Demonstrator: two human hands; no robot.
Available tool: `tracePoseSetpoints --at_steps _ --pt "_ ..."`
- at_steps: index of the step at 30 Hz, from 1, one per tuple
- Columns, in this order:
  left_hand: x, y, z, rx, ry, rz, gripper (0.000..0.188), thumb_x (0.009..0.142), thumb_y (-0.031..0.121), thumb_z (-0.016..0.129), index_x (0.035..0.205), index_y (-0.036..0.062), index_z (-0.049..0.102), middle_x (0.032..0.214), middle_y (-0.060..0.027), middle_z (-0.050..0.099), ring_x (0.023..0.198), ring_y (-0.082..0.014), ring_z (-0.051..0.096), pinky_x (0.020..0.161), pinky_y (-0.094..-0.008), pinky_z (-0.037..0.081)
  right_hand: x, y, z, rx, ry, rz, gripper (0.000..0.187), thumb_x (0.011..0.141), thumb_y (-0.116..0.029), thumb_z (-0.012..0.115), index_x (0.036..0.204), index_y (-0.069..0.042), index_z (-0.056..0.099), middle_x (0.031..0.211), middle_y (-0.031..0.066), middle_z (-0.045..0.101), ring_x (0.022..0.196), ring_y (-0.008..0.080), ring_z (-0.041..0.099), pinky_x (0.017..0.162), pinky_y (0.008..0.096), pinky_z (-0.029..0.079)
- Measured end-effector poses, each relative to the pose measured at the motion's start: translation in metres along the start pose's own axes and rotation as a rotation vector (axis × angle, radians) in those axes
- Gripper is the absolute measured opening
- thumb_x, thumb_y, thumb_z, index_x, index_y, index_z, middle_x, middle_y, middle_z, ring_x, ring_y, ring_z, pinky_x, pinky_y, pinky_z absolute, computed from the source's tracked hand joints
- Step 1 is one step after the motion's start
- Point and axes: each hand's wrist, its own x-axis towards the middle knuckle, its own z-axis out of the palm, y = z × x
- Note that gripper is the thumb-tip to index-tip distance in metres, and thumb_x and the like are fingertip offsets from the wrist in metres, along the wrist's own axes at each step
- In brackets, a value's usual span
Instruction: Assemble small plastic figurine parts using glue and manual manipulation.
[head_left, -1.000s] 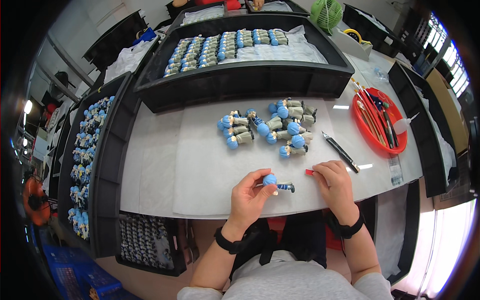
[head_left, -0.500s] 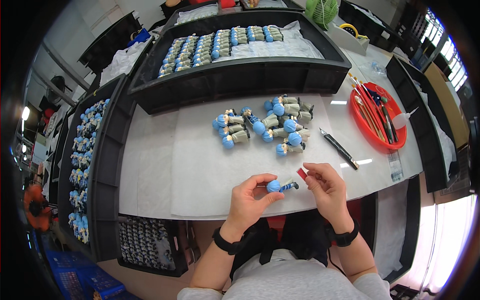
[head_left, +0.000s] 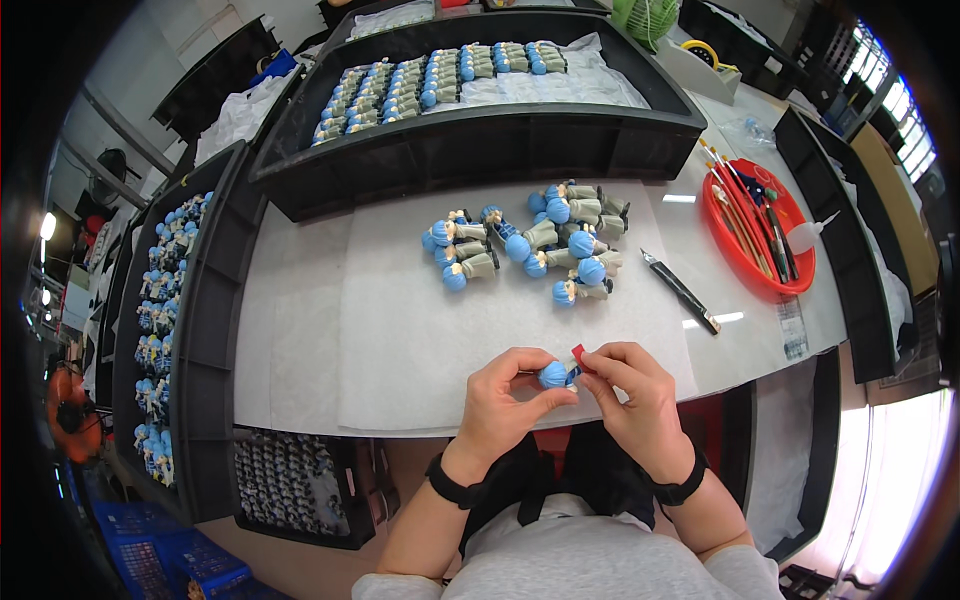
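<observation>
Between the thumb and fingers of my left hand (head_left: 505, 398) is a small blue-haired figurine (head_left: 553, 375), held over the near edge of the white-covered table (head_left: 400, 350). My right hand (head_left: 632, 390) pinches a small flat red piece (head_left: 579, 353) and meets the figurine's body; its fingers hide part of the figurine. I cannot make out whether the red piece touches it. Beyond my hands lie several more figurines (head_left: 535, 237) with blue hair and grey clothes, on their sides in a loose group. A craft knife (head_left: 682, 292) rests to their right.
A black tray (head_left: 480, 145) with rows of figurines stands at the back. Another black tray (head_left: 212, 330) of figurines is at the left. A red basin (head_left: 735, 270) holds brushes at the right. Below the table's left edge sits a crate (head_left: 345, 515) of small parts.
My right hand has moved left with the red piece, up to the figurine. My left hand keeps its hold in nearly the same place.
</observation>
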Motion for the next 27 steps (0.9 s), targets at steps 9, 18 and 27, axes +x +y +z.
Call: tracePoseSetpoints --at_steps 9,18,27 --pt "0.002 -0.007 -0.002 0.126 -0.015 0.117 0.034 0.066 0.007 0.080 0.092 -0.0008 0.061 0.095 -0.0088 0.064 0.077 -0.0118 0.061 0.067 -0.0241 0.051 -0.003 0.008 0.000 -0.051 0.013 -0.024 0.025 0.073 0.008 0.062 0.096 -0.001 0.065 0.087 0.0116 0.059 0.074 0.0245 0.061 0.061 0.0300 0.049" --pt "0.001 0.001 -0.004 0.095 -0.012 0.002 0.032 0.067 0.001 0.075 0.097 -0.0019 0.062 0.085 -0.0092 0.066 0.072 -0.0131 0.063 0.065 -0.0233 0.051 -0.001 0.010 0.006 -0.085 0.069 -0.061 0.027 0.071 0.009 0.061 0.095 -0.002 0.066 0.083 0.0113 0.058 0.070 0.0239 0.058 0.057 0.0305 0.047" --pt "0.001 0.001 -0.003 0.093 -0.005 0.049 0.029 0.068 -0.002 0.074 0.094 -0.0034 0.062 0.087 -0.0101 0.066 0.073 -0.0133 0.063 0.066 -0.0236 0.052 0.000 0.012 0.004 -0.232 0.001 -0.212 0.042 0.058 0.017 0.056 0.096 0.000 0.063 0.083 0.0121 0.055 0.074 0.0266 0.055 0.060 0.0327 0.046"
